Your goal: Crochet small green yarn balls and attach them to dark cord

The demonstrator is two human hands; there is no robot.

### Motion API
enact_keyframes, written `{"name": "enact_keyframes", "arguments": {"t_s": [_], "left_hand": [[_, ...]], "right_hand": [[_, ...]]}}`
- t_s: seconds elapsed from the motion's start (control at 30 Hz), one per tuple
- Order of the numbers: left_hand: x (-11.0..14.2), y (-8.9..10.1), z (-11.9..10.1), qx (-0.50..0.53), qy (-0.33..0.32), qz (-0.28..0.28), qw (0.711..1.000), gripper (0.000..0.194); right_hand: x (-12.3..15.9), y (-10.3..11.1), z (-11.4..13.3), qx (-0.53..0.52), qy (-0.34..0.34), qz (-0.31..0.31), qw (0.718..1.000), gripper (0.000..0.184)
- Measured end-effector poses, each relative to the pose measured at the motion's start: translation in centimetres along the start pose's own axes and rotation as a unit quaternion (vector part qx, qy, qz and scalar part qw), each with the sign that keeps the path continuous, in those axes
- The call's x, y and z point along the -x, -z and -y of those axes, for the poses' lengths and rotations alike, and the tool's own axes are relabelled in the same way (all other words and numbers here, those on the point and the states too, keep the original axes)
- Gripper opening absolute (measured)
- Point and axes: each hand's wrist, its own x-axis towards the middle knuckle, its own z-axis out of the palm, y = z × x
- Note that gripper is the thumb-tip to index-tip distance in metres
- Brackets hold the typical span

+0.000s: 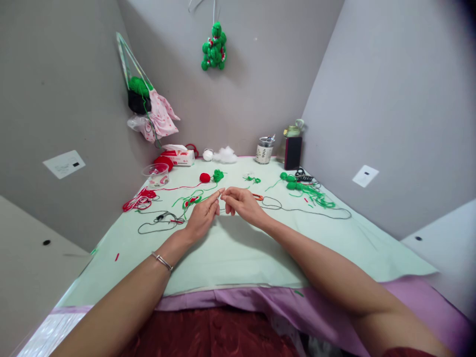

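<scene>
My left hand and my right hand meet above the middle of a pale green cloth. Each hand pinches its fingertips together, and the two pinches touch. What they hold is too small to make out. A silver bangle is on my left wrist. Just beyond my hands lie a red ball and a green yarn tuft. A red and green piece lies close to my left hand.
Red yarn and a black cord lie at the left, green yarn pieces at the right. A tissue box, white stuffing, a cup and a dark box line the back. A green crochet figure hangs on the wall.
</scene>
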Motion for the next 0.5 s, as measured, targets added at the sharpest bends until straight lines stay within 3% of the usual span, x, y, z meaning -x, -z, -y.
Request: {"name": "enact_keyframes", "arguments": {"t_s": [0.5], "left_hand": [[0.11, -0.16, 0.1, -0.015, -0.002, 0.002, 1.0, 0.05]], "right_hand": [[-0.24, 0.14, -0.18, -0.008, -0.026, 0.015, 1.0, 0.017]]}}
